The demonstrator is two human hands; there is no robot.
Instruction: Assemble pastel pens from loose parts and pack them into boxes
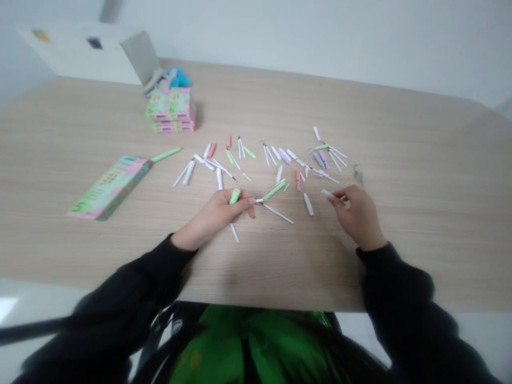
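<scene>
My left hand (236,205) is closed around a green pen barrel (234,196). Between its thumb and forefinger is a small white pen part (260,200). A thin white pen rod (278,213) and a light green pen piece (275,190) lie just right of those fingertips. Over to the right, my right hand (356,210) pinches a small white piece (327,193) that looks like a pen part; the fingers partly cover it. Nearest to that hand on the table are a white pen cap (308,204) and a red pen piece (298,180).
Loose pen parts in white, green, red and purple, among them a purple barrel (285,156), spread across the table (420,213). At left lies a long printed box (110,186) with a green pen (167,154) beside its end. Stacked boxes (172,109) stand behind, near a white carton (92,53).
</scene>
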